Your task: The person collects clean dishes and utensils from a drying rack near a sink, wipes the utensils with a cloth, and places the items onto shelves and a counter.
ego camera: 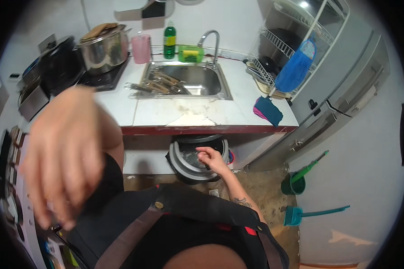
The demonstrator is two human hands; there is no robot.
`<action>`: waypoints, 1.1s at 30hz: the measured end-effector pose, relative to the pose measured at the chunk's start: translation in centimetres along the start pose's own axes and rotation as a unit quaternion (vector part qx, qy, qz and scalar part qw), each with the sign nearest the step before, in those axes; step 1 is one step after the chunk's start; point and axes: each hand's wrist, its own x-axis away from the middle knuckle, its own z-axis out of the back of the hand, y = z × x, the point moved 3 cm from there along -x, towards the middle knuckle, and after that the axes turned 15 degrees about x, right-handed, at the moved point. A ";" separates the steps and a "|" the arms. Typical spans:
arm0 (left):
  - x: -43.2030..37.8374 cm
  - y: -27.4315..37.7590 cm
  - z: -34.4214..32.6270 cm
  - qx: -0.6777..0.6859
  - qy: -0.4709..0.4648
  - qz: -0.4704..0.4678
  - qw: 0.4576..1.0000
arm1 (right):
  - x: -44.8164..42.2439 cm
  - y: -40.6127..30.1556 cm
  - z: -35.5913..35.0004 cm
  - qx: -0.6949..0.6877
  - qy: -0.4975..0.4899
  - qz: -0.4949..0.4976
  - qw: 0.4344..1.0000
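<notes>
My left hand is raised close to the camera, blurred, its fingers hanging down; nothing shows in it, though its palm is hidden. My right hand is lower, over a dark round bin with a grey rim beneath the counter. Its fingers are loosely curled and I see nothing held. In front of me is a stainless steel sink with a chrome faucet. Several wooden-handled utensils lie in a heap across the sink's left part and rim. A green bottle and a green container are behind the sink.
A steel pot sits on a cooktop at left, beside a pink pitcher. Folded cloths lie at the counter's right, under a dish rack. A refrigerator, green bucket and teal dustpan are at right.
</notes>
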 end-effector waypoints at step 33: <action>48.7 -53.5 64.6 -0.099 0.837 0.477 0.251 | -10.2 7.4 37.5 0.249 0.202 0.182 0.930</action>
